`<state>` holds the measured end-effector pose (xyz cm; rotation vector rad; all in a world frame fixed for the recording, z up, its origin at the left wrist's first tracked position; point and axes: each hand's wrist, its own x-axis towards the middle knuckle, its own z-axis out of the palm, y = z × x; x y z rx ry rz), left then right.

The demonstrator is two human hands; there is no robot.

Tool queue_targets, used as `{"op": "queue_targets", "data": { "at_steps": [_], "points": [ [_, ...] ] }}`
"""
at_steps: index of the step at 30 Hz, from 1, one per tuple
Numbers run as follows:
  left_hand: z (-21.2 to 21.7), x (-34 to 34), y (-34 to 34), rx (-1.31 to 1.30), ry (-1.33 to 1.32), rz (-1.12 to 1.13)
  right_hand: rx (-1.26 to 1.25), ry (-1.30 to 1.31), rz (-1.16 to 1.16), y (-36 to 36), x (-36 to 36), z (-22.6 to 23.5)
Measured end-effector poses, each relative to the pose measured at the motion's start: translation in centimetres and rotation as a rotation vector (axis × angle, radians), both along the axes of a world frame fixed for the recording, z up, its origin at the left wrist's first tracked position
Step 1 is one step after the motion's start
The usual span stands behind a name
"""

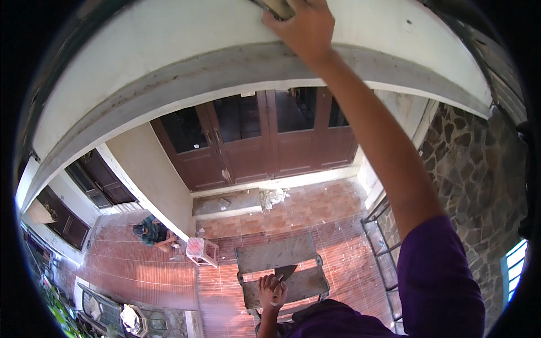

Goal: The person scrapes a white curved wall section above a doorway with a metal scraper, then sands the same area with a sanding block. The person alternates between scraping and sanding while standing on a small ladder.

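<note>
My right hand (301, 25) is raised to a white beam (169, 34) overhead and grips a flat tan tool (277, 7) pressed against it; most of the tool is cut off by the picture's top edge. A grey band of plaster (197, 76) runs along the beam's lower edge. Far lower, my left hand (271, 290) holds a pointed trowel (285, 272) by its handle, just above grey scaffold planks (276, 253). My purple sleeve (439, 281) fills the lower right.
Well below lies a red tiled floor (304, 211) before brown double doors (253, 141). A person (152, 231) crouches at the left near a pink stool (202, 250). A rough stone wall (479, 169) and a metal frame (380, 225) stand at the right.
</note>
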<state>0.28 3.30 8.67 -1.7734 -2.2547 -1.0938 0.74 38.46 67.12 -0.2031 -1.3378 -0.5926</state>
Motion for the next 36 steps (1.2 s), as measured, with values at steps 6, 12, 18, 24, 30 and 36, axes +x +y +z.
{"op": "queue_targets", "data": {
  "at_steps": [6, 12, 18, 24, 30, 36],
  "points": [
    [0.1, -1.0, -0.1, 0.023, -0.048, -0.049, -0.024, -0.003, 0.028, -1.0, -0.6, -0.5],
    [-0.9, -4.2, 1.0, -0.278, -0.200, -0.099, -0.201, 0.076, 0.047, -4.2, -3.2, -1.8],
    [-0.4, -5.1, 1.0, -0.247, -0.304, -0.172, -0.140, 0.185, 0.049, -4.2, -4.2, -1.6],
    [0.0, -6.1, 2.3, -0.360, -0.433, -0.186, -0.046, -0.019, -0.034, -3.1, -2.7, -0.6],
    [-2.0, -8.5, 4.4, -0.567, -0.214, -0.311, 0.233, -0.288, -0.046, -2.6, -0.9, 0.6],
    [-2.3, -8.5, 3.5, -0.660, -0.221, -0.220, 0.149, -0.167, -0.066, -1.8, -0.4, 1.3]
  ]
}}
